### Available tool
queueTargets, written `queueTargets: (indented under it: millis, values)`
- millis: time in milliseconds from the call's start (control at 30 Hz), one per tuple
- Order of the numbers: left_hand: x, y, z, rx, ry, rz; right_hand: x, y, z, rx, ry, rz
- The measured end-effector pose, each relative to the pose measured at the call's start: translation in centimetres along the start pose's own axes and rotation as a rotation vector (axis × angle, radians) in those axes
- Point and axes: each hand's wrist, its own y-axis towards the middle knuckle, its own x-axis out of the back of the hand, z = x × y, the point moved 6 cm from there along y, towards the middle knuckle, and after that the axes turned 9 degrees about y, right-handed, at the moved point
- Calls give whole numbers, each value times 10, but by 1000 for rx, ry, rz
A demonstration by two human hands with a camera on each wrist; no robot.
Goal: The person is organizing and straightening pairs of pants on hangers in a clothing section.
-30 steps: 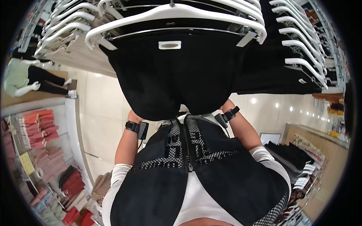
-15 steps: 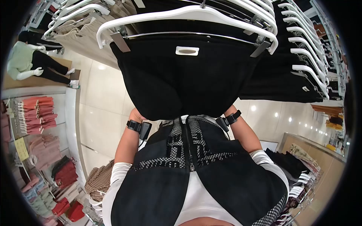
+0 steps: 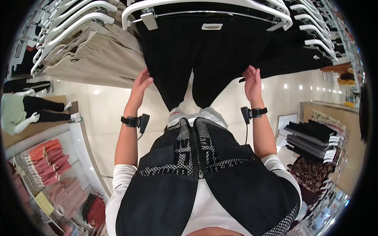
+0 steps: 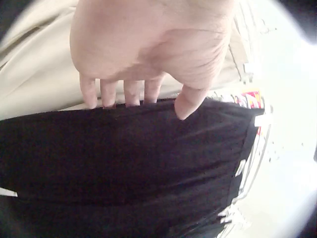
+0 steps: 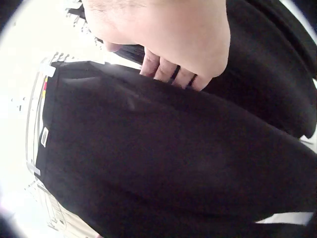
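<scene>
Black trousers (image 3: 212,51) hang by clips from a white hanger (image 3: 208,4) at the top of the head view, both legs hanging down. At their left edge is my left hand (image 3: 139,88); in the left wrist view that hand (image 4: 148,49) has its fingers extended behind the black cloth (image 4: 124,158), thumb in front. My right hand (image 3: 253,84) is raised by the other edge, fingers slightly bent. In the right wrist view its fingers (image 5: 168,69) lie along the edge of the black cloth (image 5: 148,139). Neither hand visibly grips the cloth.
Beige trousers (image 3: 98,59) hang to the left, and more black trousers (image 3: 299,59) to the right. A dressed mannequin (image 3: 19,110) lies in view at the far left. Folded dark clothes (image 3: 309,137) and a wall shelf with pink clothes (image 3: 47,161) flank the tiled floor.
The black trousers' lower part, earlier folded up near my waist, now hangs down as two legs. Both hands have moved up and outward along its sides, away from my body.
</scene>
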Motion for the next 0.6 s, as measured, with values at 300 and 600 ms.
queueTargets:
  millis: [300, 600]
  values:
    - [2, 86, -13, -231, 474, -103, -6, 26, -2, 68, -531, -349]
    - [79, 72, 223, 132, 1093, 339, 174, -69, -182, -79, -1124, -401]
